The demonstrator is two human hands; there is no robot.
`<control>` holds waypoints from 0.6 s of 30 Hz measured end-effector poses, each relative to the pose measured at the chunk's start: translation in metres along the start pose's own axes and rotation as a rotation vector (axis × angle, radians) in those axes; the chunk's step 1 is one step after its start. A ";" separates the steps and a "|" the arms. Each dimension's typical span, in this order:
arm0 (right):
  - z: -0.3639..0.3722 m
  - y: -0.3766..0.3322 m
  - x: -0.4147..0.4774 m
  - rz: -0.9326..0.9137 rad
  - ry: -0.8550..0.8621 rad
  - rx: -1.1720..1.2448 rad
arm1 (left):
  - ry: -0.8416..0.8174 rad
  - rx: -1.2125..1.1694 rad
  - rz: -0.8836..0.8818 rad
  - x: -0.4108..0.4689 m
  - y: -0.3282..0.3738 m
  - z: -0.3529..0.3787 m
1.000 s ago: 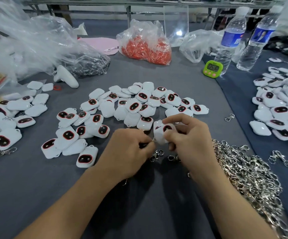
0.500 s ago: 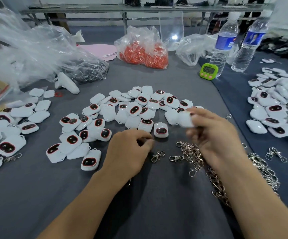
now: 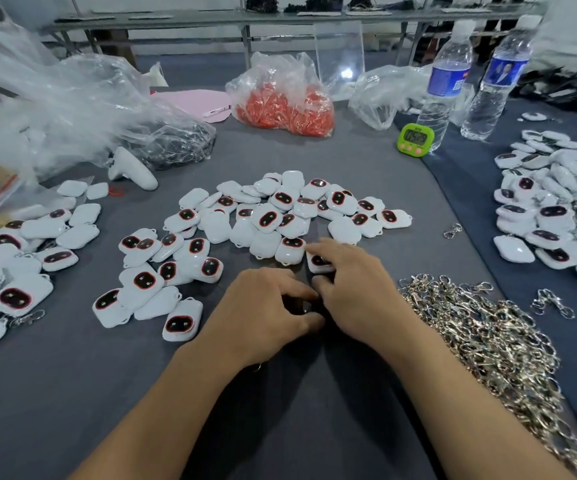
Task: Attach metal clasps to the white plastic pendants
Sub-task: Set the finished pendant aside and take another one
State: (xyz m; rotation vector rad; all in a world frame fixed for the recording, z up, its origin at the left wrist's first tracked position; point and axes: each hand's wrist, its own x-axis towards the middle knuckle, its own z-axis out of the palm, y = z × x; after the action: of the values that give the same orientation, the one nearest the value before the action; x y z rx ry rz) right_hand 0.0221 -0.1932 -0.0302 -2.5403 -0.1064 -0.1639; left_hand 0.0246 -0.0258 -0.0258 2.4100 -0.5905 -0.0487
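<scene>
Grey felt-like cloth (image 3: 72, 393) covers the worktable, matte and soft under everything. Across its middle lies a loose heap of white glossy plastic pendants (image 3: 266, 216), smooth rounded-square shells, many showing a dark oval face rimmed in red; further piles of them lie to my left and far right. At the heap's near edge my right hand (image 3: 356, 292) pinches a single pendant (image 3: 319, 263) that lies flat on the cloth, forefinger laid over its top, thumb against its near side. My left hand (image 3: 263, 310) sits just beside it with fingers curled toward the thumb; the spot beneath them is in shadow, so I cannot tell whether they grip anything. Beside my right forearm sprawls a tangled heap of shiny silver metal clasps (image 3: 488, 341). Farther back, a crumpled clear plastic bag (image 3: 280, 74) holds a mass of orange-red pieces, a second clear bag (image 3: 173, 143) holds something dark and stringy, and two clear ribbed water bottles (image 3: 443, 84) with blue labels stand behind a lime-green digital timer (image 3: 415, 138).
</scene>
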 end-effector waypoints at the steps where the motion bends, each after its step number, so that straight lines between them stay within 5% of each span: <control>1: -0.001 0.000 0.000 -0.003 0.010 -0.001 | 0.007 -0.001 0.005 0.001 0.000 0.000; 7: -0.003 0.003 -0.001 0.071 0.116 0.105 | 0.070 0.000 0.022 0.001 0.002 0.007; 12: -0.006 0.013 -0.003 0.185 0.279 0.356 | 0.281 -0.029 -0.139 0.000 0.004 0.004; 18: -0.010 -0.001 -0.008 0.297 0.149 0.893 | 0.261 -0.054 -0.202 -0.001 0.006 0.001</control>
State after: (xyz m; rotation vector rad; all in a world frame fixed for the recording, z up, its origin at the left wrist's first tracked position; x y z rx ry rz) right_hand 0.0134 -0.1982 -0.0227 -1.6218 0.2145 -0.1440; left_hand 0.0210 -0.0299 -0.0227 2.3646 -0.2233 0.1606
